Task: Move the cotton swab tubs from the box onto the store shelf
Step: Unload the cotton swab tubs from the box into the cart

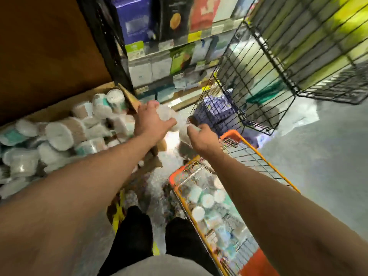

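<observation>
Both arms are reaching forward almost straight, backs of the hands up, and are meeting above the floor between the cardboard box point(49, 112), heaped with cotton swab tubs point(59, 134) on the left, and the orange cart point(233, 134). The left hand point(151, 121) is wrapping thumb and fingers around a clear tub point(166, 113). The right hand point(202, 137) is curling its fingers over what looks like a second tub point(184, 135), which is blurred, just beside the black wire basket point(249, 76).
</observation>
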